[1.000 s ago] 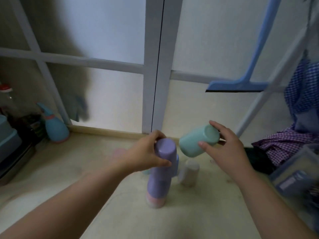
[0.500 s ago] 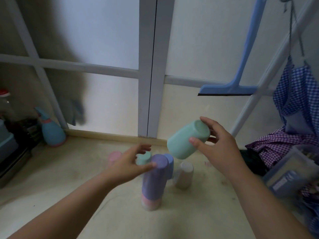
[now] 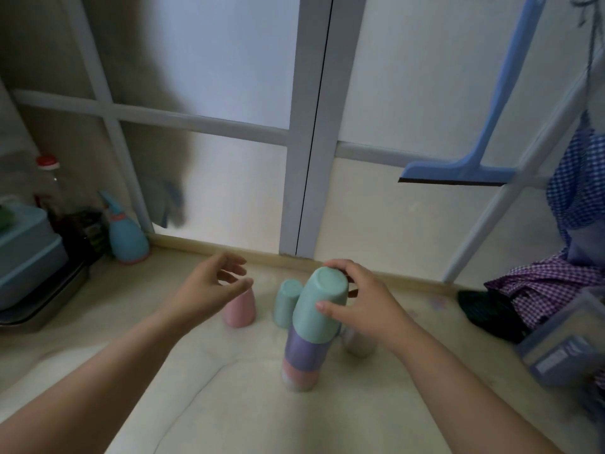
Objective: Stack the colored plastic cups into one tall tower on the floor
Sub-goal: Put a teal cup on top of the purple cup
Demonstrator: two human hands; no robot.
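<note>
Right hand: my right hand [image 3: 361, 308] grips the mint cup [image 3: 319, 308], thumb on its near side and fingers curled over the upturned base
Mint cup: upside down, seated on top of the tower [image 3: 302, 352], leaning slightly
Tower: I see mint over a purple cup [image 3: 304, 353] over a pink cup [image 3: 299, 375], standing on the floor [image 3: 229, 404] about mid-way across, nearer the door edge
Left hand: my left hand [image 3: 209, 286] is spread wide and holding nothing, hovering above a loose pink cup [image 3: 239, 311]
Loose cups: pink and a second mint cup [image 3: 286, 301] stand upside down behind the tower towards the sliding door [image 3: 307, 126]; a grey cup [image 3: 357, 342] sits just right of the tower, partly hidden by my right wrist
</note>
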